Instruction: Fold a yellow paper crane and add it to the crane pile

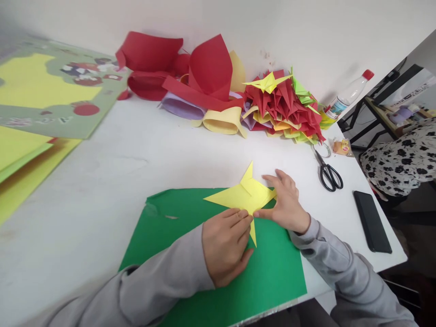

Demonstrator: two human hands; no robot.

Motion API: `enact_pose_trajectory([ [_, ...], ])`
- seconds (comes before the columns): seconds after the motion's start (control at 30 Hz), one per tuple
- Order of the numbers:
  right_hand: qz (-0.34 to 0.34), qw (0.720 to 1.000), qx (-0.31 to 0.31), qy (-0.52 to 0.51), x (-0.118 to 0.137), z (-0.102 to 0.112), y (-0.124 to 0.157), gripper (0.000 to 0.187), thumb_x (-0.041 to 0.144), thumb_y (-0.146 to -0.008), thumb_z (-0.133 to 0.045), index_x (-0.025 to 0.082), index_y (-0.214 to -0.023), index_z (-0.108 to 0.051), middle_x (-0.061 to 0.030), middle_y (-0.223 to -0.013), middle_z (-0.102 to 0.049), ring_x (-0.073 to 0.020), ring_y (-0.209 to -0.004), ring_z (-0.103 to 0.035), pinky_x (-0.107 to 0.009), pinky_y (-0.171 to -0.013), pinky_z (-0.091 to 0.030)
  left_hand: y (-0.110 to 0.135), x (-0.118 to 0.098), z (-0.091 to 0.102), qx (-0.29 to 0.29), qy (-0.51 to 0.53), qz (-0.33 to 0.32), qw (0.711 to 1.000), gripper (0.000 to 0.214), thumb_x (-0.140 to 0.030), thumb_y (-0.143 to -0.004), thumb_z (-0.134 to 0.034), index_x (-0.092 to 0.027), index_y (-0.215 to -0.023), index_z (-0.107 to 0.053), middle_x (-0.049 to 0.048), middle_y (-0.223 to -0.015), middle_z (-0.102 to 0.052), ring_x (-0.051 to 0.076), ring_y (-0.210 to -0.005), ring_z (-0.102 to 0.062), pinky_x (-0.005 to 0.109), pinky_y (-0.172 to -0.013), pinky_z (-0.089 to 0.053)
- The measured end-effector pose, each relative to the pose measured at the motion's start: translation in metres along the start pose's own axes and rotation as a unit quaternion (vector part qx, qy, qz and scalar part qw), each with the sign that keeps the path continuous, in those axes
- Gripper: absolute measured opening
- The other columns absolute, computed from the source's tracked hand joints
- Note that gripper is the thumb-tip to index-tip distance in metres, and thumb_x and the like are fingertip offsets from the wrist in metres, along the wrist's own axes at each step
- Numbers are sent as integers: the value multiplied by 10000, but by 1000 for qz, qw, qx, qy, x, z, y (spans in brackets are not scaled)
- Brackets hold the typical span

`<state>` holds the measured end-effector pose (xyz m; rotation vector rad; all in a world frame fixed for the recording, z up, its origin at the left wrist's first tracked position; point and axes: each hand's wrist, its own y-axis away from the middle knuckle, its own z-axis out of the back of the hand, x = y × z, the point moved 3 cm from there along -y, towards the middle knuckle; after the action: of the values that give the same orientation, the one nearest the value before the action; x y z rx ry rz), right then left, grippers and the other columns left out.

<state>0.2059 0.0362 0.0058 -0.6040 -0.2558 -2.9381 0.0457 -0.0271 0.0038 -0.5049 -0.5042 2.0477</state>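
Observation:
A yellow folded paper crane (235,196) lies nearly flat, with its pointed tips spread to several sides. My left hand (228,245) has its bent fingers pressed together on the crane's near side, where a narrow yellow tip comes out beside them. The left thumb is held lower, close to that tip. At the crane's right end is my right hand (286,202), thumb and fingers spread apart around it. Its thumb reaches the crane's lower edge near my left fingertips. Under the crane and my left hand is a green sheet (272,272).
Behind stand rolled red, purple and cream papers (211,68) and a cluster of red folded pieces (282,100). Rightward are a bottle (350,95), black-handled scissors (330,177), a small packet (342,147) and a phone (372,222). A decorated board (98,106) and yellow sheets (30,181) lie left.

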Motion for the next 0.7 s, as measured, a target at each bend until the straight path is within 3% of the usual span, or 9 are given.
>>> enact_pose_trajectory([
  [0.3,-1,1000,-5,-11,-4,1,-3,880,442,-535,-841,257,-1315,-479,-124,-1473,-294,-332,-1370,-245,-521,-1079,-268,1,0,-1,-6,-14,-5,1000,293,-178,-819,-480,-22,-964,-682,194,-986,-703,288,-908,-644,432,-797,-563],
  [0.7,-4,1000,10,-24,0,3,-1,835,366,-577,-828,294,-1325,-463,-118,-1482,-282,-335,-1380,-229,-559,-1069,-257,-5,1,-1,20,-5,-2,1000,268,-161,-825,-491,-10,-918,-692,178,-894,-685,279,-845,-602,424,-747,-549],
])
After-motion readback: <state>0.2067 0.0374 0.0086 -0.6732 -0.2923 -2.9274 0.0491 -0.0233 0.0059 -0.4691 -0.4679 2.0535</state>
